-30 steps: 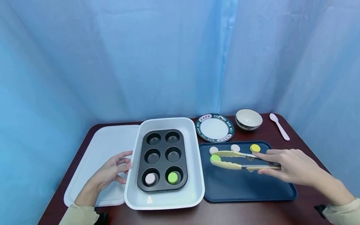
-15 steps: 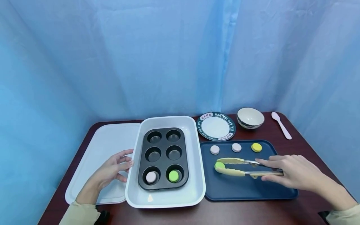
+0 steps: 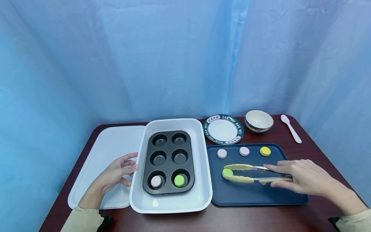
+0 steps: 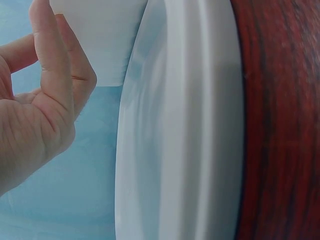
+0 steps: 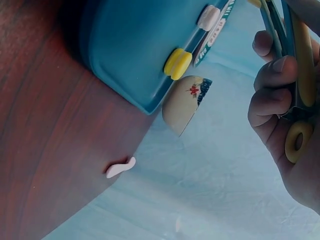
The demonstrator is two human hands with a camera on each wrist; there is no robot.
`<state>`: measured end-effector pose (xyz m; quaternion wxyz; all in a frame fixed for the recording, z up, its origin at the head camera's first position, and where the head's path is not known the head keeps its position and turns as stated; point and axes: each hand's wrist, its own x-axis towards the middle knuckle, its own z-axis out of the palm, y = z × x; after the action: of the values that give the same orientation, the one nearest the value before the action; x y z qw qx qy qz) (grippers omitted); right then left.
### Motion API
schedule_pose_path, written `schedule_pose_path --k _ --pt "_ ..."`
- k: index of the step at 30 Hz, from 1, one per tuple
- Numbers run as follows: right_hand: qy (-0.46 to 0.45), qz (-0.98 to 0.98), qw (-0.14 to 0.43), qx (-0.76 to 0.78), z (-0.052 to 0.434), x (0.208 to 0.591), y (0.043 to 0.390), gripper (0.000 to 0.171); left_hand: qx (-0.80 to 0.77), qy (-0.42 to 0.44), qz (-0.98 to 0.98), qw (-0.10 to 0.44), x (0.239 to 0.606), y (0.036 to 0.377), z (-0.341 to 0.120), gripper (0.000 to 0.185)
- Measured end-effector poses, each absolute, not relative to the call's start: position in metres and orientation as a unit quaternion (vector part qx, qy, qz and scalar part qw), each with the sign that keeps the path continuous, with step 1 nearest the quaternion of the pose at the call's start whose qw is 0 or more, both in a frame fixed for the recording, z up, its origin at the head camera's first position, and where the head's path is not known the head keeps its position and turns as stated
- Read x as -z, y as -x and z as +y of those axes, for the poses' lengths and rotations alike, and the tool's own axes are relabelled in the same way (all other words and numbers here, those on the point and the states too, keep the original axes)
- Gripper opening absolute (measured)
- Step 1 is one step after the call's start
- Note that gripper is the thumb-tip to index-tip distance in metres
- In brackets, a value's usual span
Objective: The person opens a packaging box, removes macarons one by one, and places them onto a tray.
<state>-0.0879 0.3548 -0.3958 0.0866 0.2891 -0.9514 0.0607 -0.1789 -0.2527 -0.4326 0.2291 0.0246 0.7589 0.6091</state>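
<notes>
In the head view, my right hand holds yellow-tipped tongs; the right wrist view shows fingers curled round their handles. The tongs' tips lie at either side of a green macaron at the left of the navy tray. My left hand rests with loosely bent fingers against the left side of a deep white tray. Inside that tray, a dark muffin pan carries a pale pink macaron and a green macaron in its two near cups.
Two pale macarons and a yellow macaron line the navy tray's far side. Behind stand a green-rimmed plate, a bowl and a pink spoon. A flat white board lies partly under my left hand.
My right hand has moved the tongs and the green macaron right and nearer, away from the leftmost pale macaron. Over the last half second they stay nearly still. My left hand keeps its place.
</notes>
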Motion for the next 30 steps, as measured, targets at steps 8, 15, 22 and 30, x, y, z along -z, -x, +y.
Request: schedule_pose_path --k 8,15,22,30 --pt "-0.288 -0.952 0.081 -0.061 0.357 0.397 0.088 0.052 -0.608 -0.023 0.760 0.230 0.433 0.179 -0.252 0.071" --pt "-0.275 -0.956 0.065 -0.078 0.358 0.395 0.088 0.053 -0.606 -0.024 0.761 0.228 0.432 0.178 -0.253 0.070" --pt "-0.270 -0.955 0.077 -0.094 0.359 0.393 0.086 0.054 -0.606 -0.025 0.762 0.228 0.430 0.177 -0.252 0.070" --pt "-0.281 -0.951 0.090 -0.090 0.358 0.383 0.090 0.057 -0.604 -0.023 0.763 0.227 0.431 0.178 -0.252 0.070"
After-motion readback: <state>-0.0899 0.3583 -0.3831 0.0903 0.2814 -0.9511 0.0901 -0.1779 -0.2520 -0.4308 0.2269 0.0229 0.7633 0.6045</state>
